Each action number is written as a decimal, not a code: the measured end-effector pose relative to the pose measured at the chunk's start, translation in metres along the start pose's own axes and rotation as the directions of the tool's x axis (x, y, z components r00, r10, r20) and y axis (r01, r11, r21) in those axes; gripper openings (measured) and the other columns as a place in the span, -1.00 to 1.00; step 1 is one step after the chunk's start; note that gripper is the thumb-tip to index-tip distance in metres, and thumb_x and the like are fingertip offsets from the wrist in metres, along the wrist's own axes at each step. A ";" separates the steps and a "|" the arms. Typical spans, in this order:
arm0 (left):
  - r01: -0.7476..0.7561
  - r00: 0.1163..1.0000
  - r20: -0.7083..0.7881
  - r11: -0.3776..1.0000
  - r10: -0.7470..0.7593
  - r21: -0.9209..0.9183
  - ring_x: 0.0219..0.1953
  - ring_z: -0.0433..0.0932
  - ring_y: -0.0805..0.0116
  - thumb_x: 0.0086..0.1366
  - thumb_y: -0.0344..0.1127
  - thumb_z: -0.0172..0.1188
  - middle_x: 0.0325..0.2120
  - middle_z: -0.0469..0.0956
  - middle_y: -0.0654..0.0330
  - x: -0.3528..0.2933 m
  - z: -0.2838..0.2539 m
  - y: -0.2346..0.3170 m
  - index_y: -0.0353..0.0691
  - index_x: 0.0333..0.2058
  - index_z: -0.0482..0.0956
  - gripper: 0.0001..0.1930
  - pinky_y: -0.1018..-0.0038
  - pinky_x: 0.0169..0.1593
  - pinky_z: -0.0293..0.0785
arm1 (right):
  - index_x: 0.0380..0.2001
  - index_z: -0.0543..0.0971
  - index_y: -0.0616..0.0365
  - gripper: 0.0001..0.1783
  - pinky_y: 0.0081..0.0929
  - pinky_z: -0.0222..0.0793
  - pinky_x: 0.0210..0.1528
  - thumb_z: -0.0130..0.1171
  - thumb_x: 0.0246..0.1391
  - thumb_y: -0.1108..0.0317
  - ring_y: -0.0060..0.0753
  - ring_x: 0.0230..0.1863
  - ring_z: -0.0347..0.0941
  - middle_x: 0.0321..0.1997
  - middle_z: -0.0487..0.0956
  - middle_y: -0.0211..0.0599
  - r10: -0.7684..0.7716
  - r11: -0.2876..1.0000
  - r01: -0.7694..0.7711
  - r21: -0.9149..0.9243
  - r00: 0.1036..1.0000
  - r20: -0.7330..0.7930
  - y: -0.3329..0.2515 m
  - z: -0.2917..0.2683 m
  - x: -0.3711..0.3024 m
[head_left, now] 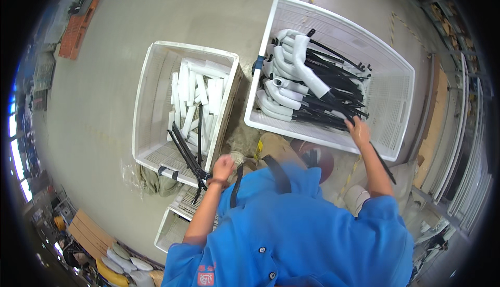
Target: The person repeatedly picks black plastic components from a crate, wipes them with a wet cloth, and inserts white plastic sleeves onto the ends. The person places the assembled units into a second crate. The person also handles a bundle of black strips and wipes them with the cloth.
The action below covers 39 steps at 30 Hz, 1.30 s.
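Note:
My right hand (358, 132) is closed around a long black tube (383, 163) over the near side of the right basket. The tube slants up and left to a bent end wrapped in a white foam sleeve (302, 55). Beneath it lie several similar black tubes (333, 81) with bent, white-wrapped ends. My left hand (224, 167) is a closed fist beside the left basket's near right corner; whatever it may hold is hidden. Next to that wrist, forked black metal parts (190, 159) lean over the basket's rim. White foam pieces (200, 86) fill much of the left basket.
The large white plastic baskets, left (139, 107) and right (344, 17), stand side by side with a narrow gap. A smaller white crate (169, 229) sits at my left. Long pale bars (458, 136) line the right side. An orange crate (78, 29) stands far left.

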State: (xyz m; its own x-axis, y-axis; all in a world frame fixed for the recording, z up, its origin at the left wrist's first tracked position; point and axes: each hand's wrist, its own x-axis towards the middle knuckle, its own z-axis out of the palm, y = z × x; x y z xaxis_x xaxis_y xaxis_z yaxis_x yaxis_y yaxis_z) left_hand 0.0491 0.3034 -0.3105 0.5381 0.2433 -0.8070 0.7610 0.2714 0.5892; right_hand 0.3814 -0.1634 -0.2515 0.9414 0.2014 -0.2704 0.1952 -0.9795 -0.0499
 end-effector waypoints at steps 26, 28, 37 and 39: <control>-0.175 0.750 -0.348 0.339 -0.563 -0.924 -0.34 0.66 0.34 0.36 -0.29 0.17 -0.24 0.63 0.16 -0.088 0.032 -0.284 -0.19 -0.02 0.46 -0.73 0.47 -0.33 0.58 | 0.05 0.42 0.13 -0.51 -0.09 0.46 0.03 0.23 0.05 0.23 0.05 -0.04 0.54 -0.12 0.61 -0.01 -0.811 0.529 0.733 0.427 0.290 0.508 -0.613 0.282 -0.207; -0.145 0.717 -0.327 0.327 -0.616 -0.934 -0.31 0.66 0.30 0.38 -0.25 0.17 -0.22 0.62 0.15 -0.112 0.045 -0.309 -0.18 -0.03 0.46 -0.74 0.43 -0.31 0.60 | 0.07 0.38 0.14 -0.47 -0.10 0.45 0.04 0.22 0.02 0.25 0.06 -0.01 0.54 -0.11 0.61 0.04 -0.672 0.678 0.666 0.312 0.389 0.631 -0.633 0.333 -0.229; -0.170 0.722 -0.333 0.310 -0.607 -0.935 -0.38 0.66 0.32 0.38 -0.27 0.15 -0.29 0.64 0.13 -0.165 0.021 -0.366 -0.24 -0.07 0.49 -0.77 0.44 -0.38 0.61 | -0.03 0.57 0.18 -0.56 -0.15 0.41 0.17 0.13 -0.01 0.28 0.02 0.14 0.48 0.05 0.57 0.06 -0.496 0.789 0.588 0.181 0.433 0.753 -0.647 0.377 -0.217; -0.244 0.727 -0.396 0.328 -0.562 -0.913 -0.39 0.65 0.35 0.36 -0.24 0.19 -0.29 0.64 0.13 -0.171 -0.004 -0.363 -0.24 -0.11 0.53 -0.77 0.46 -0.38 0.59 | -0.02 0.60 0.11 -0.47 -0.19 0.42 0.17 0.22 -0.04 0.05 0.00 0.14 0.49 0.08 0.58 -0.03 -0.421 0.809 0.574 0.124 0.419 0.804 -0.657 0.373 -0.223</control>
State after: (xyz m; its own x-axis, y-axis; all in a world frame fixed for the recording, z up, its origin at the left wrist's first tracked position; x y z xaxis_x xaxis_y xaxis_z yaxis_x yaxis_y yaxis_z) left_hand -0.3208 0.1675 -0.3868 -0.1798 0.3930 -0.9018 -0.2124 0.8796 0.4256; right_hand -0.0594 0.4334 -0.5171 0.0915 0.4922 -0.8657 0.6643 -0.6778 -0.3152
